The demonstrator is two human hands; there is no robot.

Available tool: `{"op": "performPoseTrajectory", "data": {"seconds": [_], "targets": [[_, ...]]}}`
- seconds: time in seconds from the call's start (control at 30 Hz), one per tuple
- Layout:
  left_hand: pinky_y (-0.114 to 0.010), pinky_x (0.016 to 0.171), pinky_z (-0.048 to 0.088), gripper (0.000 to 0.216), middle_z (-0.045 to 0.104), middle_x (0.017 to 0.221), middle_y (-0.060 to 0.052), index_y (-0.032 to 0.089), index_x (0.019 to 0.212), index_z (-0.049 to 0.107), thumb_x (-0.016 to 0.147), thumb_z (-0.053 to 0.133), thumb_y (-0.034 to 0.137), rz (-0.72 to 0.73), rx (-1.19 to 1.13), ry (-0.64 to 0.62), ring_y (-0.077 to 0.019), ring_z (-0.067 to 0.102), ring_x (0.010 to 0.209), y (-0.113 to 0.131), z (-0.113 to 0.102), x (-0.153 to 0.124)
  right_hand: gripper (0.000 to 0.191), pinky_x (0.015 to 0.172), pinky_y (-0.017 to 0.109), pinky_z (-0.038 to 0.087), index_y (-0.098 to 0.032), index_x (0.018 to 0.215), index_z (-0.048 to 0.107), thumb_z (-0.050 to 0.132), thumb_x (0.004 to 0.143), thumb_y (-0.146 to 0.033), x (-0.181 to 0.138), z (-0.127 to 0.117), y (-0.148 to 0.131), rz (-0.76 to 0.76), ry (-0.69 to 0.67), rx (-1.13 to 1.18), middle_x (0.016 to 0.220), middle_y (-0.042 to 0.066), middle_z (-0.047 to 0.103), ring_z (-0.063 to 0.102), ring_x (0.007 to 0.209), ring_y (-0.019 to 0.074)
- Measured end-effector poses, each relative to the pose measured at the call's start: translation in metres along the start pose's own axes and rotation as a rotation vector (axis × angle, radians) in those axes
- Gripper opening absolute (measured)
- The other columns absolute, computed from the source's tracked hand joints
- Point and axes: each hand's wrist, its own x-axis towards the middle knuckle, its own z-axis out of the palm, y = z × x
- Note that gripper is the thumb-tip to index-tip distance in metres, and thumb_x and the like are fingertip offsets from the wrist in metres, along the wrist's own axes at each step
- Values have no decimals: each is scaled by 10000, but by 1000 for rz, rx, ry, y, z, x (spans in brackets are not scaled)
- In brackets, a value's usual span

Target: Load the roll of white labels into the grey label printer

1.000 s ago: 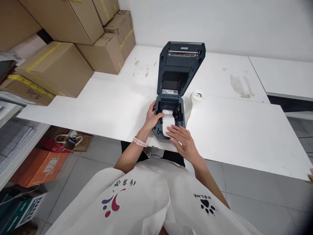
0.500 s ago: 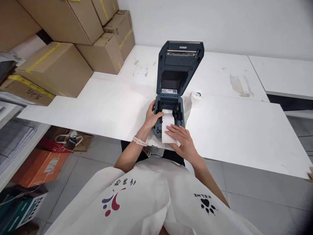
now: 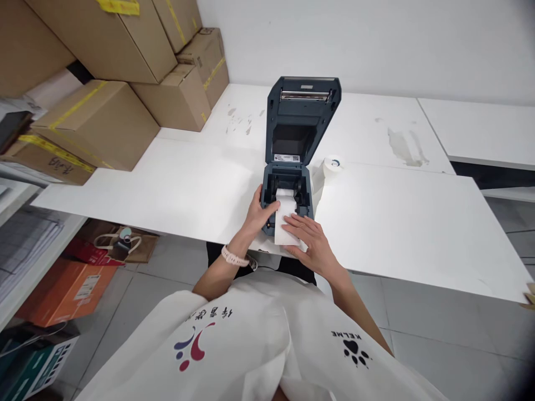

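Observation:
A dark blue label printer stands at the near edge of the white table with its lid raised. A strip of white label paper runs out of its bay toward me. My left hand grips the printer's left side, thumb on the paper's edge. My right hand lies flat with fingers stretched on the paper's free end, pressing it to the printer's front. A watch is on my left wrist.
A small white paper roll sits just right of the printer. Stacked cardboard boxes fill the table's left and back corner. Shelving and more boxes stand on the floor at left. A second table adjoins at the right.
The paper strip has been drawn further out of the printer toward me, and my right hand has slid nearer with it. The camera shifted slightly.

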Motion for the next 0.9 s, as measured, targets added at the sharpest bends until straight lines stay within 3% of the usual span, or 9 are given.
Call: {"op": "performPoseTrajectory", "data": {"seconds": [0.07,0.13,0.3,0.4,0.5,0.57,0.67,0.83,0.9], "targets": [[-453,1259,382,1000,282,1740,-77,333,1643,217,831,773,513,-28,36,-6,-328,307,1596,-3,-1,-30,530,1220,623,419,-363,1441,598,710,938,-492,3,-19,2,-1,-101,118,1562,37,574,494,1494,320],[-475,1235,412,1055,253,1749,-81,370,1654,149,825,774,556,-67,30,-66,-343,288,1603,-8,-2,-57,571,1223,572,444,-393,1465,571,701,930,-544,18,-45,10,23,-99,226,1581,12,554,497,1492,303],[-477,1294,313,1126,260,1744,-102,340,1666,86,814,791,549,-77,24,-75,-320,299,1599,-17,-1,-81,673,1302,419,314,-283,1593,382,448,1031,-648,127,-105,47,146,495,211,1701,52,374,347,1583,224],[-465,1271,357,1130,279,1739,-99,347,1667,82,812,791,557,-62,13,-98,-329,319,1590,-18,-3,-79,655,1300,364,236,-217,1649,205,202,1105,-581,208,-120,67,268,430,345,1774,24,171,158,1637,163],[-447,1254,386,1114,260,1748,-95,338,1671,104,817,773,592,-81,-37,-135,-340,323,1588,-18,-9,-77,813,1259,357,346,-136,1539,415,44,1049,-669,242,-118,72,255,340,576,1578,60,535,402,1543,175],[-449,1258,377,1048,239,1756,-98,308,1667,167,842,719,642,-107,-94,-127,-347,293,1600,-17,-16,-75,858,1253,351,388,-181,1413,543,81,992,-768,228,-108,66,181,367,637,1383,42,687,571,1393,168],[-470,1269,352,906,233,1759,-88,294,1649,257,908,543,732,-122,-159,-46,-343,246,1619,-15,-27,-68,786,1245,402,420,-249,1294,630,146,993,-790,169,-84,44,123,442,660,1365,29,699,610,1345,203],[-487,1296,299,766,263,1753,-31,357,1632,273,974,356,742,-30,-173,-14,-287,225,1631,1,-29,-48,500,1334,524,230,-364,1345,651,472,1001,-680,74,-41,6,142,336,434,1592,-32,530,317,1595,266],[-473,1306,285,770,238,1761,-21,354,1629,274,968,421,721,-20,-169,-30,-284,195,1639,9,-22,-42,564,1331,546,218,-388,1470,545,580,966,-639,55,-26,-1,214,304,373,1681,-15,407,262,1615,280]]}}
